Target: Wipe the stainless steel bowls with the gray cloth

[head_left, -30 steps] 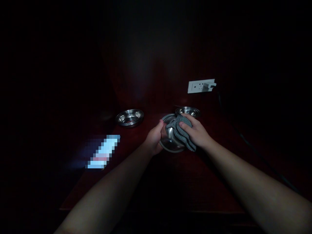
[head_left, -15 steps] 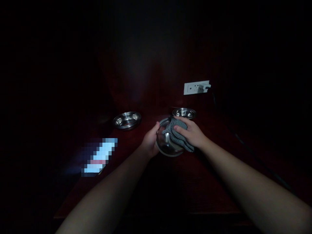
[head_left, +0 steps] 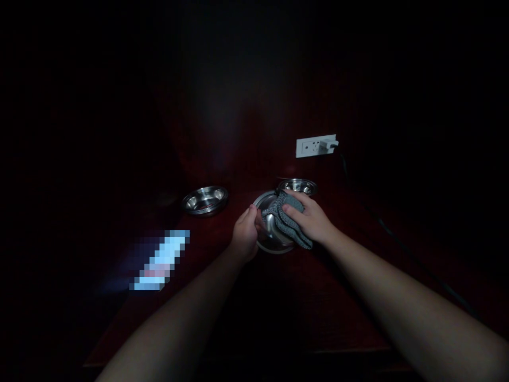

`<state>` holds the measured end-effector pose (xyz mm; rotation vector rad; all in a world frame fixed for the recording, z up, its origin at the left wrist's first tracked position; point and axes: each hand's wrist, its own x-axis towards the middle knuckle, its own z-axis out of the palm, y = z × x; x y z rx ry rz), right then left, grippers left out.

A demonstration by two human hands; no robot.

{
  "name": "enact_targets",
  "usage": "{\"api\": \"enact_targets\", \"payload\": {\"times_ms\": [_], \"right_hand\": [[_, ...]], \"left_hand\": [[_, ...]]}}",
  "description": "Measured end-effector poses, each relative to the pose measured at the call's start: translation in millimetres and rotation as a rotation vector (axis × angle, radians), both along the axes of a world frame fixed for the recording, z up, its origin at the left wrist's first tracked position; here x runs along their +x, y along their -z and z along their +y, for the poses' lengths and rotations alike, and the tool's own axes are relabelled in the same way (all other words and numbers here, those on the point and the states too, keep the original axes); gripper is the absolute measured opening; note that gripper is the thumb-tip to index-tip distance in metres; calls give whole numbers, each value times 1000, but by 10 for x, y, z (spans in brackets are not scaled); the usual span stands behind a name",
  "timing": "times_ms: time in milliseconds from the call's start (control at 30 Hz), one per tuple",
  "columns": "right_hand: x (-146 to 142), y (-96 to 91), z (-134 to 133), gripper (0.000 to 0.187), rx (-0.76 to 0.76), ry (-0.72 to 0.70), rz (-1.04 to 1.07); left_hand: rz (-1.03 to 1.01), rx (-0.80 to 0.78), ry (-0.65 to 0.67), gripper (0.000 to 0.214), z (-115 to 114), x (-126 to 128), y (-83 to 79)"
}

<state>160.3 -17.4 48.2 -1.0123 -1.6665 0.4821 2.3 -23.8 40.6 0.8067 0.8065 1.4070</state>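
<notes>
A shiny steel bowl (head_left: 274,240) is held tilted above the dark red table, its inside facing me. My left hand (head_left: 245,233) grips the bowl's left rim, thumb on the near side and the other fingers hidden behind. In my right hand (head_left: 312,216) is a folded grey-green cloth (head_left: 292,225), pinched under the thumb and pressed against the right part of the bowl's inside. Just behind my right hand sits another steel bowl (head_left: 297,185). Farther left rests a steel bowl (head_left: 205,200) with several rims showing, like a stack.
A lit, pixelated screen (head_left: 159,262) lies on the table's left side. On the back wall is a white socket panel (head_left: 310,147) with a plug (head_left: 329,144) in it. A dark cable (head_left: 392,231) runs down the right side. The table's front edge (head_left: 338,351) shows below; the surroundings are very dark.
My left hand has shifted slightly on the bowl's rim, its thumb now lying more along the edge. The cloth stays pressed in the bowl. The whole view has moved a little.
</notes>
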Motion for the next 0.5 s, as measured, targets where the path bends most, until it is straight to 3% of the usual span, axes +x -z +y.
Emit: {"api": "enact_targets", "payload": {"times_ms": [267, 500], "right_hand": [[32, -65, -73, 50, 128, -158, -233], [26, -67, -64, 53, 88, -118, -221]], "left_hand": [[50, 48, 67, 19, -67, -37, -82], [19, -17, 105, 28, -15, -79, -49]]}}
